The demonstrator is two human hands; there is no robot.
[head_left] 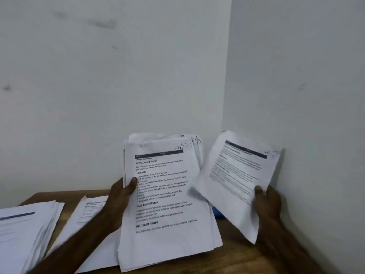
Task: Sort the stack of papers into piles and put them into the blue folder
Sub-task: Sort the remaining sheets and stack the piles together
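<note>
My left hand point(120, 196) grips the left edge of a thick stack of printed papers point(167, 210), held tilted up off the wooden table, thumb on the top page. My right hand point(266, 202) pinches a single printed sheet point(237, 180) by its lower right edge, held apart to the right of the stack. A sliver of the blue folder point(216, 212) shows between the stack and the sheet, mostly hidden. Two sorted piles lie on the table: one pile point(27, 230) at the far left and another pile point(88, 212) beside it, partly behind my left forearm.
The wooden table point(233, 260) sits in a corner, with white walls close behind and on the right. Bare wood shows at the front right under my right forearm.
</note>
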